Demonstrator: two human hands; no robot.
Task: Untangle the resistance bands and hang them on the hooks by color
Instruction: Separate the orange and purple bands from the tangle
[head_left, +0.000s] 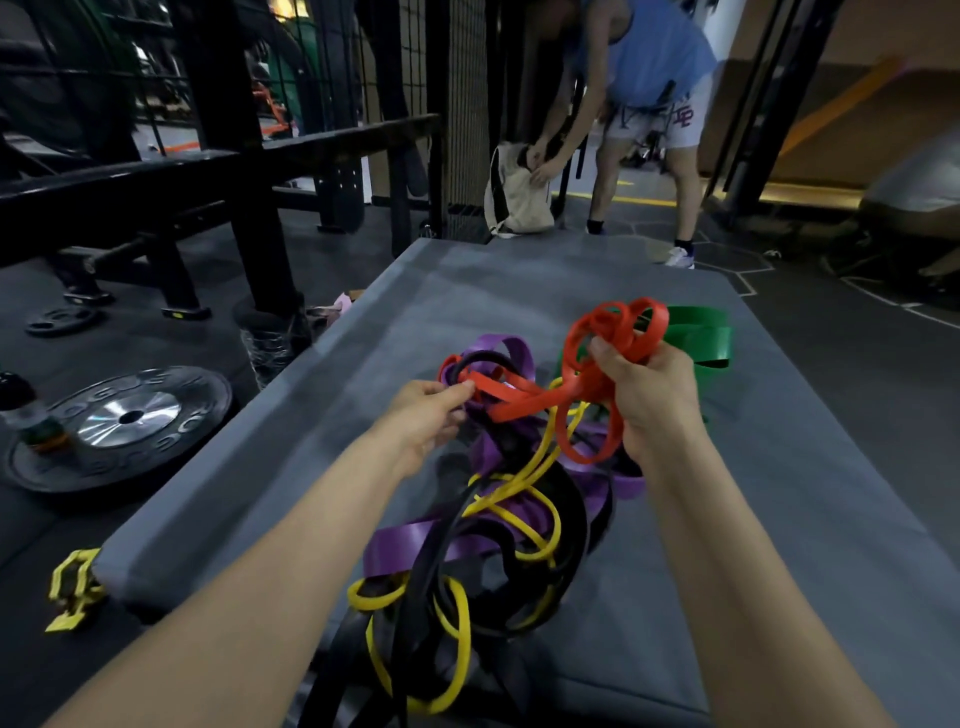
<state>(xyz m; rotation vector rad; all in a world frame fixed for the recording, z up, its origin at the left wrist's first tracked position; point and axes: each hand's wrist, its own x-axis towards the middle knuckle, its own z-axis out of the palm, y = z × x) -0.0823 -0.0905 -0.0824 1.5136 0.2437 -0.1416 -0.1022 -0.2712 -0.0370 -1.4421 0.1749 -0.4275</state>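
Right hand (647, 395) grips bunched red band (524, 400) loops; left hand (431, 410) pinches it, mid grey mat (779, 467)

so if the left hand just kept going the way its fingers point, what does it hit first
The left hand points right and slightly away, its fingertips already on the red band. Pushing on, it would probably press into the purple band and black band loops just behind, though depth there is unclear.

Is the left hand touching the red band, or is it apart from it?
Touching. The head view shows the left hand pinching a strand of the red band at its fingertips.
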